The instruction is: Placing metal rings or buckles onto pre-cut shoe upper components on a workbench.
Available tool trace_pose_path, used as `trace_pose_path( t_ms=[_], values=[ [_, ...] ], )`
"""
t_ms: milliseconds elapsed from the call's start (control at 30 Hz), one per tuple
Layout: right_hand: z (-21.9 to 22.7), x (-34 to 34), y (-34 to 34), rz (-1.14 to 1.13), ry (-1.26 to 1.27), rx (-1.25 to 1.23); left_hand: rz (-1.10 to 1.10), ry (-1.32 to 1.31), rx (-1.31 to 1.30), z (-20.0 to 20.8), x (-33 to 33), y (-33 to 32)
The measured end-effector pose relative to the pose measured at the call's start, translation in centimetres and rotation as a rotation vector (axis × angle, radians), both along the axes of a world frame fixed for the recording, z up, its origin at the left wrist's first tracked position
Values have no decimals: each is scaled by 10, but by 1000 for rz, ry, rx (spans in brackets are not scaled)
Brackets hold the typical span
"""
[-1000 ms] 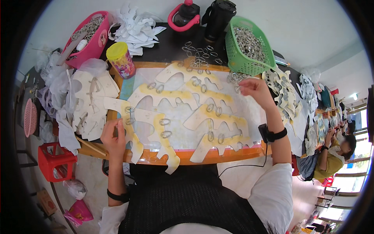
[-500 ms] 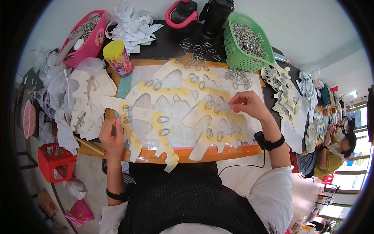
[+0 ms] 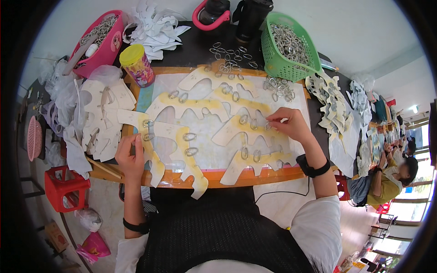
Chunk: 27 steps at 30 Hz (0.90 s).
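My left hand (image 3: 130,157) has stayed put, fingers curled, thumb pressing down the nearest cream cut-out (image 3: 157,152) at the board's (image 3: 255,178) front left edge. Since a second ago my right hand (image 3: 291,123) has come back from the loose metal rings (image 3: 278,86) by the green basket (image 3: 287,48) to the middle cut-out (image 3: 248,129), fingertips pinched; I cannot tell whether a ring sits between them. I count six cut-outs on the board, each scalloped, yellow-smeared, and carrying two or three oval rings.
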State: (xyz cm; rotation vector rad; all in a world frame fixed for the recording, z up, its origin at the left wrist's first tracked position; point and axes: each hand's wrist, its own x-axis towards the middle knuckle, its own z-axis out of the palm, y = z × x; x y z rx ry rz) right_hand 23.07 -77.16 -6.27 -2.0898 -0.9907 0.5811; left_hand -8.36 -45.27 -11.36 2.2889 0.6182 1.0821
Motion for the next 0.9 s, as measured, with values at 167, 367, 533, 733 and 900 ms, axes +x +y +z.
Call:
trace_pose_path(
  t_ms=[167, 367, 533, 733, 900],
  values=[
    [0, -2, -1, -2, -33, 9, -6, 0, 4, 0, 1, 0],
    [15, -3, -3, -28, 162, 24, -6, 11, -17, 0, -1, 0],
    [7, 7, -4, 63, 69, 25, 20, -26, -14, -3, -2, 0],
    [7, -8, 10, 82, -139, -54, 15, 29, 74, 3, 0, -3],
    [7, -17, 9, 145, -369, -2, 10, 40, 62, -1, -2, 1]
  ],
)
